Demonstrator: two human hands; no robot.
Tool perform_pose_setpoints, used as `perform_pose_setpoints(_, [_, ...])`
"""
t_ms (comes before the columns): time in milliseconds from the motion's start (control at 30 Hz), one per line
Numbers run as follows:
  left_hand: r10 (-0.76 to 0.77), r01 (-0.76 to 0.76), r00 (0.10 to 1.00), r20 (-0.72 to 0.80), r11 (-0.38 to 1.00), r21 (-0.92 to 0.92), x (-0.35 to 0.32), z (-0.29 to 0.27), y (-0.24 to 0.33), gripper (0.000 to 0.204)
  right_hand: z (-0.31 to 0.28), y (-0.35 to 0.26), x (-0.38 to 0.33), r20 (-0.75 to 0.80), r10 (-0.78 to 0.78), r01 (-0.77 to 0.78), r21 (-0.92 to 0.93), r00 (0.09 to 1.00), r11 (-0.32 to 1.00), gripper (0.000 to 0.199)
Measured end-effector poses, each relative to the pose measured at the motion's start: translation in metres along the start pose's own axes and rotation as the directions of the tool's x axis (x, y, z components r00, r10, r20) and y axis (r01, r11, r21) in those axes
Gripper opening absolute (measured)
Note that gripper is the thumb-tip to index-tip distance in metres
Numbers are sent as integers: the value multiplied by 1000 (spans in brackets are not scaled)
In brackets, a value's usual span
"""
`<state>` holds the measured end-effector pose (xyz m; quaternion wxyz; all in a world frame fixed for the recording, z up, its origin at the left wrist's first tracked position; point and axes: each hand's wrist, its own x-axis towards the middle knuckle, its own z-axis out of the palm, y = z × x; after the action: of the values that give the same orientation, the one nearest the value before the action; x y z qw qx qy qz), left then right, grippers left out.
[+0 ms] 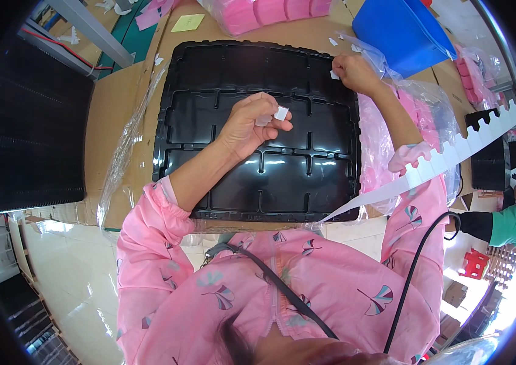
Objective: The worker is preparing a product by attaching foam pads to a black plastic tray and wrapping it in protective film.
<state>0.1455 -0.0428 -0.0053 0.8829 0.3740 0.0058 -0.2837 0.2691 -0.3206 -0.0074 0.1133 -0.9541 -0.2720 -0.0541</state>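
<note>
A black plastic tray with shallow compartments (258, 161) lies in front of me on brown cardboard. Above its middle my left hand (249, 125) is closed with curled fingers, a small white paper piece (281, 113) at its fingertips. At the tray's far right corner my right hand (356, 73) is pinched on another small white paper piece (334, 75). A long white strip with a notched edge (446, 159) runs from the tray's near right edge up past my right sleeve.
A tall stack of black trays (33, 121) stands at left. Far right is a blue bin (401, 36); pink packs in clear film (270, 15) lie at the back. Crumpled clear film (124, 146) borders the tray. A yellow paper (188, 22) lies behind. Another person (510, 222) is at right.
</note>
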Motion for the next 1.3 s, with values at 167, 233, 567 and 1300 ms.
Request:
perform_pose_setpoints(167, [-22, 26, 998, -64, 997, 66, 2, -2, -2, 8, -1, -3, -4, -28, -66, 65, -36, 997, 997, 4])
perform_pose_setpoints(233, [-31, 39, 996, -82, 995, 92, 2, -1, -3, 10, -1, -5, -4, -14, -69, 67, -69, 998, 995, 5])
perform_pose_setpoints(567, [-56, 65, 996, -75, 991, 120, 3, -2, -7, 19, -9, -20, -18, 54, -70, 79, -193, 996, 978, 7])
perform_pose_setpoints(1300, [-53, 73, 997, -52, 848, 525, 59, 93, 29, 21, -49, -103, -113, -236, 219, 33, 747, 947, 664, 20])
